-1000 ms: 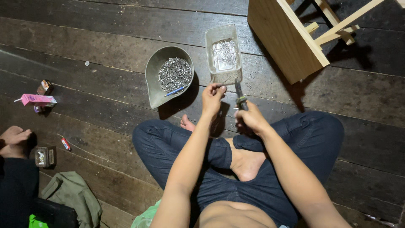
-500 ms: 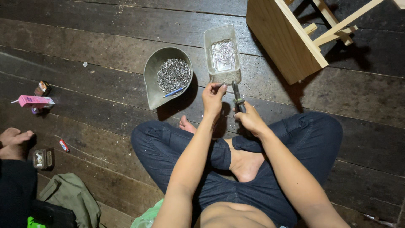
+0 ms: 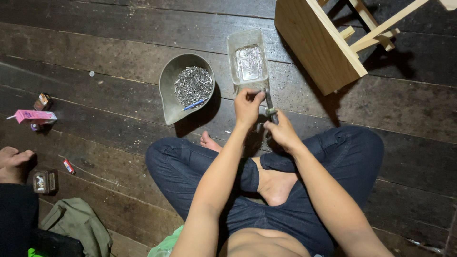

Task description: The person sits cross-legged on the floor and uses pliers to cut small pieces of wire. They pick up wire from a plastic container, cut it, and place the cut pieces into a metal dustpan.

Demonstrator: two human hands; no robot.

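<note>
Two hands work together: the left hand (image 3: 247, 105) pinches a small metal piece, the right hand (image 3: 282, 132) closes on a pliers-like tool (image 3: 269, 107) just beside it. Just beyond them lies a clear plastic tray (image 3: 248, 59) of finished pieces (only partly filled); the grey bowl (image 3: 186, 88) left of the grip holds plenty more
</note>
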